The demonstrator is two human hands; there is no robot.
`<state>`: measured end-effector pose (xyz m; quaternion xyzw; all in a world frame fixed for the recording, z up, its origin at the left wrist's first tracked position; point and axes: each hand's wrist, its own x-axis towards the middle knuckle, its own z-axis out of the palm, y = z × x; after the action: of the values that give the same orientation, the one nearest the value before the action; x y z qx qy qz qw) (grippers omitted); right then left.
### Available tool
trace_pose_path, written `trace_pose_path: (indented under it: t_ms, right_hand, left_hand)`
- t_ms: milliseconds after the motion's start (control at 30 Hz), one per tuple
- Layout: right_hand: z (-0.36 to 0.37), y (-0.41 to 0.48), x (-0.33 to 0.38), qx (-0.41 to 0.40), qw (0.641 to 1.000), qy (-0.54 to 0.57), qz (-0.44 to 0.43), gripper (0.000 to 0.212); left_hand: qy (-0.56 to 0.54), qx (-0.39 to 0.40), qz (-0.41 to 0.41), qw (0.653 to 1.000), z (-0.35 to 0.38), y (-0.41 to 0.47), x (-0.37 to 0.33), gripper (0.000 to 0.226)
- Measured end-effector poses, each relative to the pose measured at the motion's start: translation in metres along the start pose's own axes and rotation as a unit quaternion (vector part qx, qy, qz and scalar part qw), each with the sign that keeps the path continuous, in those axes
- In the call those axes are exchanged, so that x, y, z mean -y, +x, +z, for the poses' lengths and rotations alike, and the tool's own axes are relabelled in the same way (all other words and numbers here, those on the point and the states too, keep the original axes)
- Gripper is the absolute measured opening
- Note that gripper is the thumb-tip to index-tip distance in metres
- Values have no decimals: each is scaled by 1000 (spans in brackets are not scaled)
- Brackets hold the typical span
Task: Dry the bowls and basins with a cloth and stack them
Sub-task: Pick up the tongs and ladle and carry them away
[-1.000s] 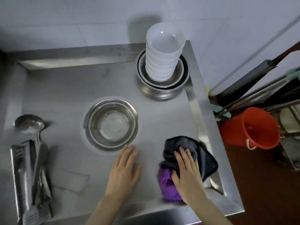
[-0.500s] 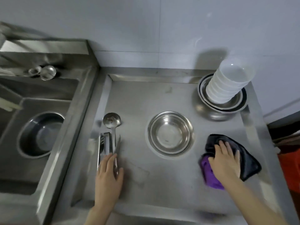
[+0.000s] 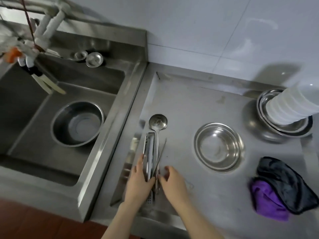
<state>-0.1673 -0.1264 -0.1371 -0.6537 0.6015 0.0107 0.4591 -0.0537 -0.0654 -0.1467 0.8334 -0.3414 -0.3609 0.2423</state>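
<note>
As the head view frames it: both hands sit low centre at a bundle of utensils on the steel tabletop (image 3: pixel 189 100), with the sink (image 3: pixel 20 104) filling the left half.
left hand (image 3: pixel 138 185): low centre. Fingers and thumb are curled round the tongs (image 3: pixel 150 152), gripping them near the handle end.
right hand (image 3: pixel 172 183): just right of the left hand. Fingers are curled, tips at the bundle's right edge by the ladle handle. Motion blur, so I cannot tell whether it pinches anything.
tongs: flat steel, lying lengthwise, pointing toward the top of the frame.
ladle (image 3: pixel 158 121): touching the tongs on their right. Its bowl end is above them and the handle runs down between the hands.
thin rod (image 3: pixel 162 150): slim metal, just right of the ladle handle, slightly tilted.
centre basin (image 3: pixel 219 147): steel, upright, right of centre on the tabletop, apart from both hands. The rim looks doubled; cannot tell if it is two nested.
white bowls (image 3: pixel 291 107): one stack at the right edge, upper half, standing inside the nested basins (image 3: pixel 264 100).
nested basins: steel, several rims showing, at the tabletop's far right corner.
grey cloth (image 3: pixel 284 183): lower right, crumpled, lying over the purple cloth (image 3: pixel 265 204). Neither hand touches it.
purple cloth: sticks out at the grey cloth's lower left.
sink basin (image 3: pixel 77 125): steel, upright, down in the sink well.
small lids (image 3: pixel 94 59): two round steel pieces on the sink's back ledge.
pipes (image 3: pixel 50 26): white, upper left, blurred.
</note>
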Motion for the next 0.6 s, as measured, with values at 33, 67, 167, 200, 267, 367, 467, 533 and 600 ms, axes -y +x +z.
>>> trace_pose_path:
  t_ms: [33,67,167,200,267,367,467,533,600]
  right_hand:
    - [5,3,4,4,1000,-4,5,50]
    - [9,5,8,5,1000,-7,10,51]
    - [17,13,20,2,1000,-14,19,54]
    - [20,16,24,4,1000,-16,18,54]
    - [26,19,33,22,1000,3,16,46]
    - [38,21,47,31,995,75,56,29]
    - [50,26,53,25,991,86,95,23]
    - [54,32,52,36,989,77,119,18]
    - [54,33,51,52,986,87,136,12]
  left_hand:
    - [-11,6,4,1000,-2,2,3,88]
    - [-25,12,8,1000,-5,4,7,85]
    - [-57,9,-1,998,-10,9,21,72]
    - [-56,-2,-11,998,-12,11,25,66]
    - [-49,-23,-31,998,-16,13,29,56]
    - [-47,-18,-30,998,-20,15,29,48]
    - [-58,-3,-30,998,-20,13,27,40]
    - [-61,-2,-39,997,-18,13,29,36]
    - [-59,-4,-46,997,-17,12,32,29]
